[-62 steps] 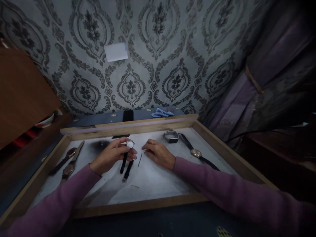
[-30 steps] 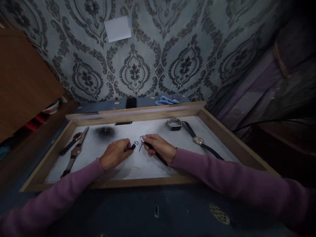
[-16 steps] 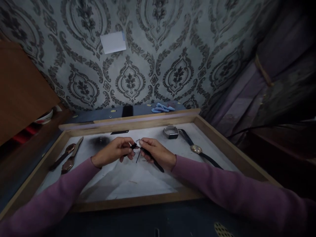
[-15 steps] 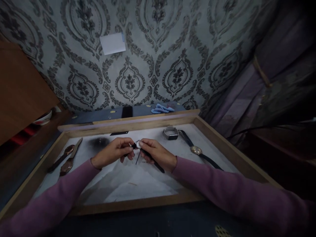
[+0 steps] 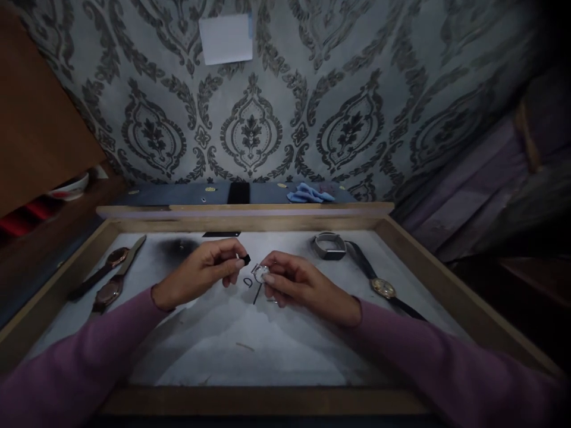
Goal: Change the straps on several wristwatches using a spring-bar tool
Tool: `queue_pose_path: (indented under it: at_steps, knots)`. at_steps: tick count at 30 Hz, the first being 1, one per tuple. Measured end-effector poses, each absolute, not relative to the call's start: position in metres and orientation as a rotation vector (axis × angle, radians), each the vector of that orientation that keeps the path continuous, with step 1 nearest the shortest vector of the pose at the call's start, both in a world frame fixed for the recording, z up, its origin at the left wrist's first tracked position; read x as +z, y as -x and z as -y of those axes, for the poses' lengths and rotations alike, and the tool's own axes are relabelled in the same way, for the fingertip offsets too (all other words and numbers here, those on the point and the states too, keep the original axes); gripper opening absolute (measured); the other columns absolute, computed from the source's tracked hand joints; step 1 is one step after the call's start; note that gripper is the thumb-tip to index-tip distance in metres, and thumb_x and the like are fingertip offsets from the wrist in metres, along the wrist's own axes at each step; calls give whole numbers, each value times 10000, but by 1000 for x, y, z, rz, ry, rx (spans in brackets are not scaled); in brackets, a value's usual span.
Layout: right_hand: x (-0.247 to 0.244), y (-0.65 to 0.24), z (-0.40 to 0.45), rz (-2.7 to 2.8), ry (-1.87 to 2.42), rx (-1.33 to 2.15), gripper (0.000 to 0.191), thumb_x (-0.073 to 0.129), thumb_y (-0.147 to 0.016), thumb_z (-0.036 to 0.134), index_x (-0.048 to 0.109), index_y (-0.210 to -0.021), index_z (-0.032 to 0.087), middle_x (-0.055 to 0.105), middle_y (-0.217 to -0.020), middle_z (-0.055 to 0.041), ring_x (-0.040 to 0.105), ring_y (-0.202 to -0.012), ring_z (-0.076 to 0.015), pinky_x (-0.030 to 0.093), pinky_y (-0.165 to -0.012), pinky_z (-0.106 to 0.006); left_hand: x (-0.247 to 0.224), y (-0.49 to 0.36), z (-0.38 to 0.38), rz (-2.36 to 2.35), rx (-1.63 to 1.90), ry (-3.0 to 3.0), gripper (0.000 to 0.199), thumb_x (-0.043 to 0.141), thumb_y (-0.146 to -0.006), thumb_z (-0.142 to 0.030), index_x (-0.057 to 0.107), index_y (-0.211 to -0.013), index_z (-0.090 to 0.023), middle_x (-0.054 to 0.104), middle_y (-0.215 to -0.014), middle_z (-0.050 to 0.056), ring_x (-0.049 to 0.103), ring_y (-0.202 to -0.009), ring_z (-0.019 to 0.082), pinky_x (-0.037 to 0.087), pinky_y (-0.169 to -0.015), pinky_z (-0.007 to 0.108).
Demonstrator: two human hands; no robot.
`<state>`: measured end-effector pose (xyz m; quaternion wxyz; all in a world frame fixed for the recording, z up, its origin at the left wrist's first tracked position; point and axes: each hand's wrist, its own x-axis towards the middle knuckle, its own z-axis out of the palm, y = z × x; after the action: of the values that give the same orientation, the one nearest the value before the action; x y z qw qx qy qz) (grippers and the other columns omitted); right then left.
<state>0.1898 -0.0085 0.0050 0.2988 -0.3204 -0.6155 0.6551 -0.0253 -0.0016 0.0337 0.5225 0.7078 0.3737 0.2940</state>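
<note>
Between thumb and fingers, my left hand (image 5: 207, 268) pinches a small black piece (image 5: 246, 260). My right hand (image 5: 297, 282) is closed on a silver watch with a pale round face (image 5: 260, 273). A small gap separates the black piece from the watch. Just below them, a small dark loop (image 5: 248, 282) and a thin dark stick (image 5: 257, 294) show over the white surface. Both hands are above the middle of a wooden-framed tray (image 5: 250, 223).
Two brown watches (image 5: 116, 257) (image 5: 108, 291) lie at the tray's left. A grey-banded watch (image 5: 329, 246) and a gold watch with dark straps (image 5: 383, 288) are at the right. Behind the tray are a black object (image 5: 239, 193) and a blue cloth (image 5: 310, 193).
The view has shifted closer. My hands have moved apart, and the black piece in my left hand is now separate from the watch. The dark strap under my right hand no longer shows.
</note>
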Motion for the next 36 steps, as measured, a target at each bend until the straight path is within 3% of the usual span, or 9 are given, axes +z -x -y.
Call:
queue_pose_path:
  at_steps: [9, 20, 25, 32, 36]
  knots:
    - [4, -188, 8, 1637, 883, 1708, 331, 646, -827, 473, 557, -904, 165, 604, -687, 9, 472, -480, -58, 267, -384, -173, 36, 25, 9, -902, 660, -1887, 157, 488, -898, -296, 527, -811, -172, 504, -644, -31, 476, -593, 104, 386, -565, 220]
    - [5, -188, 10, 1711, 863, 1615, 310, 632, -842, 455, 566, -917, 161, 600, -676, 8, 476, -488, -67, 331, -436, -188, 34, 25, 8, -954, 610, -2077, 154, 469, -912, -243, 535, -792, -173, 503, -631, -45, 457, -580, 99, 339, -558, 213]
    - [3, -188, 14, 1836, 917, 1436, 267, 584, -878, 427, 585, -905, 162, 576, -664, 10, 498, -514, -85, 413, -511, -217, 33, 26, 10, -1058, 574, -2398, 150, 493, -915, -240, 564, -797, -182, 495, -612, -54, 409, -543, 88, 274, -550, 224]
    - [0, -187, 20, 2085, 961, 1032, 157, 497, -933, 306, 597, -923, 186, 589, -662, -2, 528, -542, -116, 433, -538, -242, 32, 23, 17, -1135, 510, -2541, 151, 490, -888, -195, 559, -754, -179, 457, -553, -54, 362, -490, 91, 235, -524, 242]
    - [1, -186, 20, 2032, 958, 1093, 175, 499, -934, 335, 598, -928, 191, 588, -672, -2, 530, -541, -117, 438, -528, -240, 35, 22, 15, -1131, 547, -2374, 157, 497, -859, -191, 570, -721, -173, 451, -547, -58, 373, -499, 87, 256, -525, 228]
